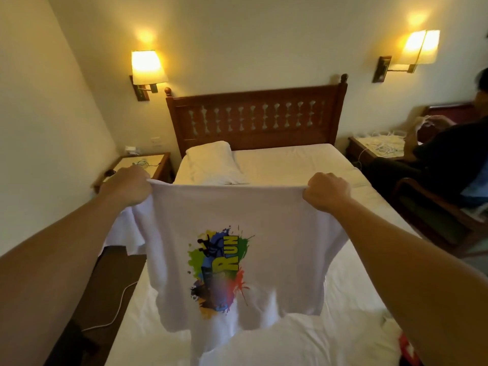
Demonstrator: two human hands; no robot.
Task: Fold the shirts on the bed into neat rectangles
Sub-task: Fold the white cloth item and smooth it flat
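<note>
the white shirt (237,233) hangs in the air above the foot half of the bed (290,165), stretched between both fists and clear of the mattress except perhaps at its lowest folds near the foot edge, where contact cannot be told. the left hand (129,186) grips one top corner toward the bed's left edge, fingers curled tight on cloth; the right hand (327,191) grips the other toward the right edge. the held edge runs straight across the bed, parallel to the headboard (253,117), and the shirt's long axis drops from it toward the person. the print (219,270) lies sideways. both hands stand level and equally near, so laying it flat probably means lowering both together toward the pillow (211,165) end.
</note>
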